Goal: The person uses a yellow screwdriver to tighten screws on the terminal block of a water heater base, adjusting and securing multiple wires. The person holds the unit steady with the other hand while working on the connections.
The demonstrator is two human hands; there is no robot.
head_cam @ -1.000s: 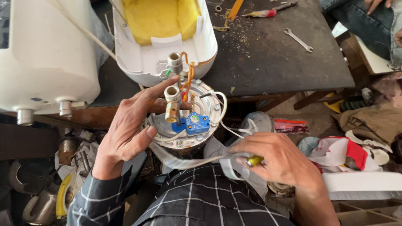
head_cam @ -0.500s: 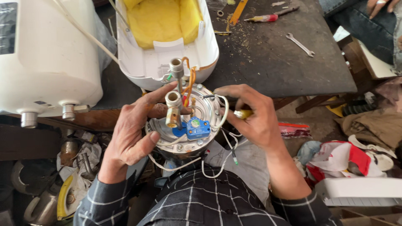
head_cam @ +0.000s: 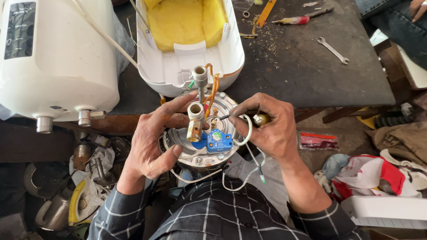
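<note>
We steadied the metal tank flange (head_cam: 202,153) with our open left hand (head_cam: 153,144); our right hand (head_cam: 271,129) gripped a screwdriver (head_cam: 249,118) at its terminals.

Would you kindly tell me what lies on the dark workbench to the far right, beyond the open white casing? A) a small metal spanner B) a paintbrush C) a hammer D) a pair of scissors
A: a small metal spanner lies alone on the dark workbench, right of the open white casing and below the red-handled screwdriver.
</note>
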